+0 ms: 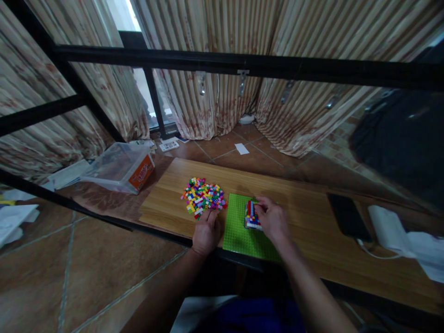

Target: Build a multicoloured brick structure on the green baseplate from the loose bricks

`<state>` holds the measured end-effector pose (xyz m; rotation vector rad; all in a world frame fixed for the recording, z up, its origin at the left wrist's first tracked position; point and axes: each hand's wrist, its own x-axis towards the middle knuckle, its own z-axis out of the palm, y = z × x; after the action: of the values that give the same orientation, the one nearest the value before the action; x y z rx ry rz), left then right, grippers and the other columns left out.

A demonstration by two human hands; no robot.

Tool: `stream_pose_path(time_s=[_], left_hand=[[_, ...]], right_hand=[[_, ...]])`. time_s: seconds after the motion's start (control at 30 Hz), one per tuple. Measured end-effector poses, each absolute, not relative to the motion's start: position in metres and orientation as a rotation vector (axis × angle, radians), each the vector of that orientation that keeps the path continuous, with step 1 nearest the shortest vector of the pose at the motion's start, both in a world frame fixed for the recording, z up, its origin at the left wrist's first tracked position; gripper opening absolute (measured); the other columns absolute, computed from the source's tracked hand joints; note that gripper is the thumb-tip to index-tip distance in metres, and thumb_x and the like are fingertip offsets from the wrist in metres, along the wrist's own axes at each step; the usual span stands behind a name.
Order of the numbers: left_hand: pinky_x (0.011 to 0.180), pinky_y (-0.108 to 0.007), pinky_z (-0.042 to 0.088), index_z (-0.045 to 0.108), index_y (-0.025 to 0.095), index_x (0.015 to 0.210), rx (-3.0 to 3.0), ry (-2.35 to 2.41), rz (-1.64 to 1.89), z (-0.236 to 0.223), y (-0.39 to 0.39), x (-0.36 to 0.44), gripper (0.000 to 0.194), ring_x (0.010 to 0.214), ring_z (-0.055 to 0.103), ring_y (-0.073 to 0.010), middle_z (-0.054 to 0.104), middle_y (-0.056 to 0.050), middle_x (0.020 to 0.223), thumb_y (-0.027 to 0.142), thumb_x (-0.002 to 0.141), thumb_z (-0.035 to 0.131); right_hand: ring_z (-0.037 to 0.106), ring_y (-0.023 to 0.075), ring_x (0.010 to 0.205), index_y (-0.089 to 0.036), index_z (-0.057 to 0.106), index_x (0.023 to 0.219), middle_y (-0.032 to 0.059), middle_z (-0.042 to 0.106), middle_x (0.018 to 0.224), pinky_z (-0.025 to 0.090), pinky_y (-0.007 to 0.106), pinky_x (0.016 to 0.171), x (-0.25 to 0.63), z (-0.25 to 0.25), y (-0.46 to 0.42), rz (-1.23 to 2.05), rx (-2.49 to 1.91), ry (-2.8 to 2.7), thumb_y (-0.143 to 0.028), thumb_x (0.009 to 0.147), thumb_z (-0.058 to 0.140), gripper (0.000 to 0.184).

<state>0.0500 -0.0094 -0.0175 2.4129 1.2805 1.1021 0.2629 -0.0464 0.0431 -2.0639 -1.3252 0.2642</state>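
Note:
A small block of stacked toy bricks (252,216), in red, blue, white and other colours, stands on a green studded baseplate (237,236). My right hand (274,220) reaches over its right side, thumb and fingers pinched at the top on what looks like a toy brick, mostly hidden by the fingers. To the left lies a loose heap of small multicoloured bricks (203,196). At the heap's near edge rests my left hand (207,232), its fingers drawn together and touching bricks; whatever is under the fingertips is hidden.
Both lie on a long wooden board (166,203). A black phone (348,217), a white power bank (388,230) with a cable and papers sit at the right. A clear plastic box (116,166) stands beyond the left end. A black metal bar (222,62) crosses ahead.

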Motion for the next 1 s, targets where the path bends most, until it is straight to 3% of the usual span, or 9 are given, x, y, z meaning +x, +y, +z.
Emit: stream_pose_path(time_s=[0.27, 0.67, 1.0], left_hand=[[0.084, -0.029, 0.056, 0.061, 0.018, 0.108, 2.403, 1.293, 1.080, -0.017, -0.010, 0.050, 0.026, 0.092, 0.063, -0.0173, 0.064, -0.007, 0.101, 0.007, 0.087, 0.050], [0.085, -0.029, 0.056, 0.061, 0.019, 0.109, 2.400, 1.286, 1.093, -0.019, -0.010, 0.051, 0.026, 0.093, 0.063, -0.0170, 0.064, -0.006, 0.101, 0.008, 0.088, 0.050], [0.083, -0.029, 0.056, 0.060, 0.018, 0.108, 2.390, 1.281, 1.090, -0.018, -0.012, 0.051, 0.026, 0.090, 0.062, -0.0166, 0.063, -0.007, 0.100, 0.006, 0.088, 0.048]], right_hand=[[0.069, 0.0236, 0.081, -0.020, 0.070, 0.104, 0.0082, 0.076, 0.090, 0.048, 0.035, 0.073, 0.255, 0.041, -0.049, 0.153, -2.136, -1.250, -0.038, 0.086, 0.052, 0.032], [0.069, 0.0219, 0.074, -0.018, 0.068, 0.107, 0.0088, 0.075, 0.087, 0.050, 0.034, 0.072, 0.263, 0.034, -0.055, 0.274, -2.003, -1.124, -0.040, 0.083, 0.052, 0.037], [0.059, 0.0287, 0.103, -0.014, 0.069, 0.107, 0.0171, 0.068, 0.107, 0.043, 0.045, 0.095, 0.274, 0.030, -0.041, 0.054, -2.050, -1.280, -0.052, 0.085, 0.046, 0.050]])
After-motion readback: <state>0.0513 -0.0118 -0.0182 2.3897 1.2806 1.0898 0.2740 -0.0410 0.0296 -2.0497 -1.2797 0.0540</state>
